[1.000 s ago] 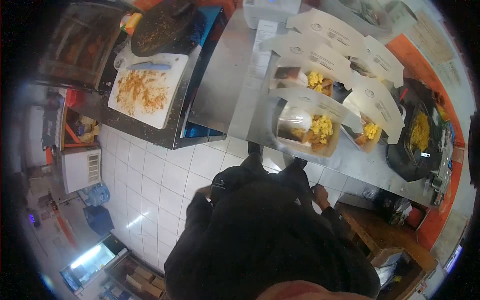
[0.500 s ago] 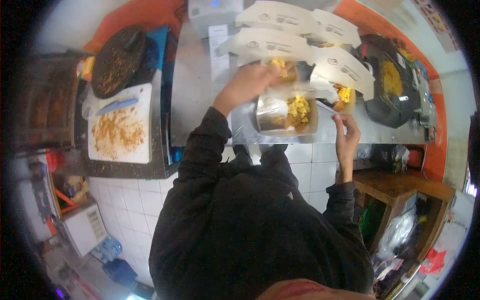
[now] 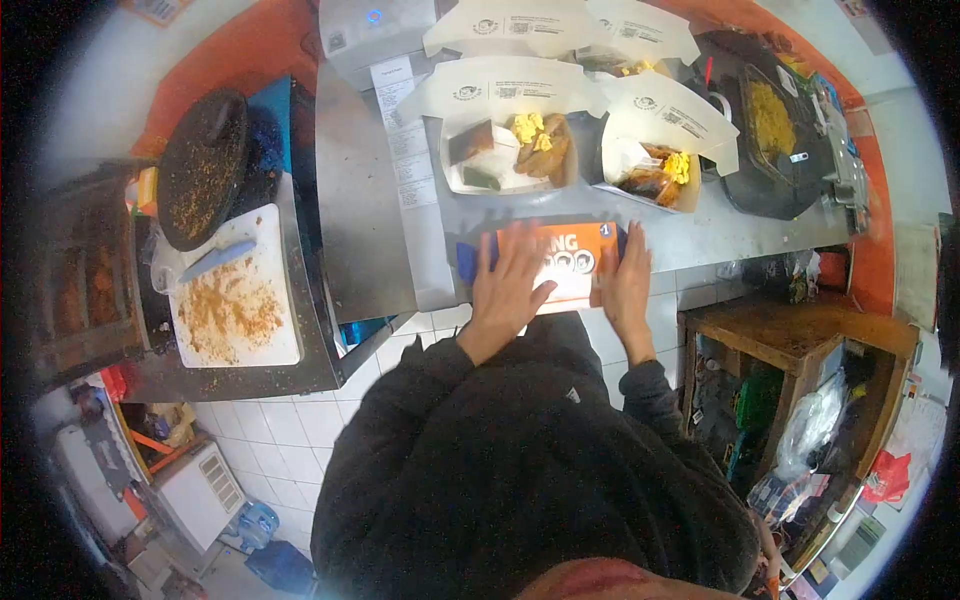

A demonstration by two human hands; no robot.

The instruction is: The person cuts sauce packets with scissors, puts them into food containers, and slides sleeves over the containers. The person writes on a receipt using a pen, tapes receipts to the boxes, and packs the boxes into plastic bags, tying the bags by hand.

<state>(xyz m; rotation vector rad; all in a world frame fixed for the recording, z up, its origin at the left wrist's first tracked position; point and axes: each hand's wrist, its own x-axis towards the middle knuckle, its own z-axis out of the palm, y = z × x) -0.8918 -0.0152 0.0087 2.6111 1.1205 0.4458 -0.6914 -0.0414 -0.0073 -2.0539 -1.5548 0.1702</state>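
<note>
Head-worn camera: single wide-angle view, facing forward and steeply down.
The viewpoint sits above the wearer's torso (image 3: 530, 470), which fills the lower centre at close range. The left hand (image 3: 510, 285) and right hand (image 3: 627, 290) appear near mid-frame, within arm's reach of the wearer. The steel counter (image 3: 365, 200) spans the upper centre, seen from above. Lateral coverage extends to the cutting board (image 3: 286, 345) on the left and the wooden cabinet (image 3: 770, 325) on the right. A dark, curved border encloses the field; straight lines bend toward it.
</note>
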